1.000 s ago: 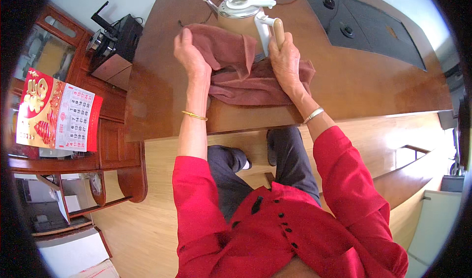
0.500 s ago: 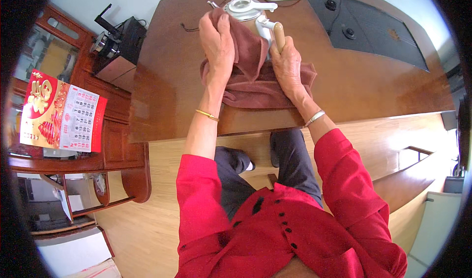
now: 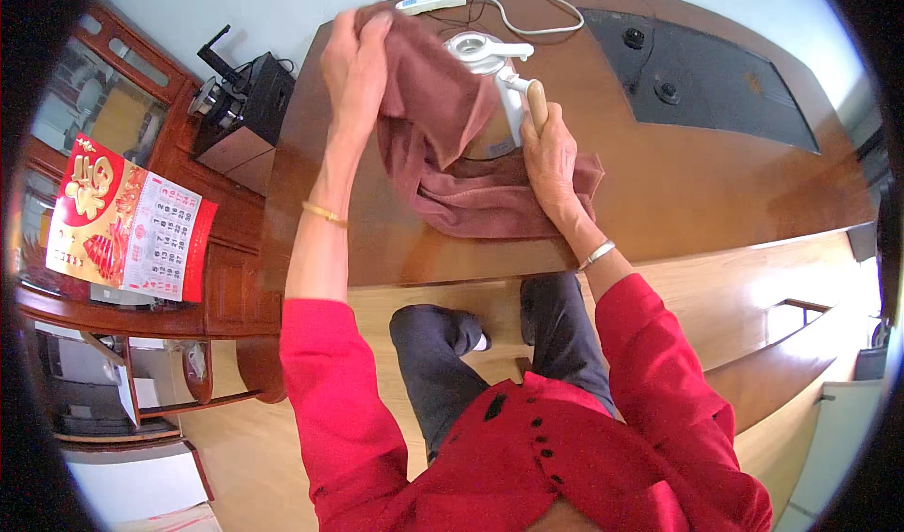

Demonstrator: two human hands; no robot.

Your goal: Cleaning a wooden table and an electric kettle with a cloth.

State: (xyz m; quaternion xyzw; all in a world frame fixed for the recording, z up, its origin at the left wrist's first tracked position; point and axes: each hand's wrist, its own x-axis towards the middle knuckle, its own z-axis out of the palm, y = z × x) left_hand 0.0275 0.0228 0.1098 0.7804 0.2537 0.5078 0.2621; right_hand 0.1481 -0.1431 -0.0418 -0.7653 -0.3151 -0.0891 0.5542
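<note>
My left hand (image 3: 358, 80) is closed on a brown cloth (image 3: 438, 94), raised at the left side of a white kitchen appliance (image 3: 511, 116). The cloth hangs in front of the appliance and hides much of its body; its lower folds lie on the table near the front edge. A white ring-shaped part with a short arm (image 3: 482, 54) sits on top of the appliance. My right hand (image 3: 551, 163) is wrapped round the tan handle (image 3: 537, 104) on the appliance's right side. The cloth's right end lies under or beside my right wrist; I cannot tell which.
The brown wooden table (image 3: 687, 193) bears a dark panel with two knobs (image 3: 702, 78) at the right. A white power strip (image 3: 433, 1) with a cord lies at the back. A black appliance (image 3: 250, 108) and a wall calendar (image 3: 127, 221) are at the left.
My left hand has moved left and drawn the cloth out to the left with it, showing more of the appliance's base. My right hand stays on the handle. The view has shifted slightly.
</note>
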